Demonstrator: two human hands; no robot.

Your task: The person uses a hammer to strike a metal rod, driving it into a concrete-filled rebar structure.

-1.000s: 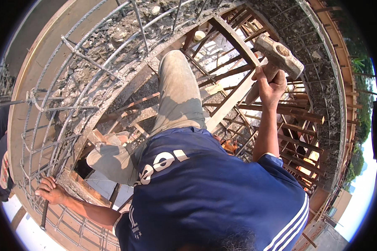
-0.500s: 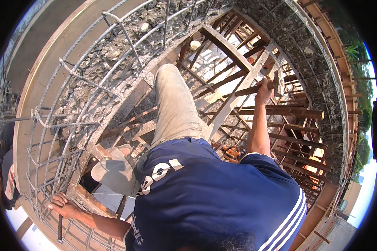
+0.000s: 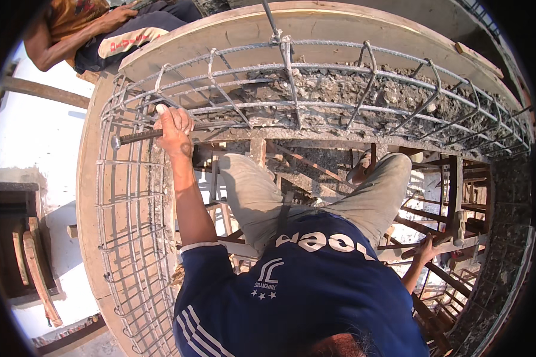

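My left hand (image 3: 176, 132) is closed round a ribbed steel chisel (image 3: 142, 137), with its battered end sticking out to the left. The chisel lies nearly level across the rebar cage (image 3: 211, 77), its other end against the bars by the rough concrete. Low on the right, my right hand (image 3: 426, 249) grips the wooden handle of a hammer (image 3: 458, 229). The hammer's head stands to the right of the hand, beside a wooden beam. Broken grey concrete (image 3: 393, 95) fills the far stretch of the cage.
Curved formwork boards (image 3: 232, 30) run along the cage's outer side. Timber props and beams (image 3: 455, 184) crisscross below my legs. At the far left another person (image 3: 125, 41) sits beyond the boards. Wooden pieces (image 3: 39, 273) lie at the left, and a bar (image 3: 270, 18) rises from the cage.
My view and body have turned to the left, toward the cage. The left hand, with the chisel, has come up over the bars; the hammer hand now appears lower right.
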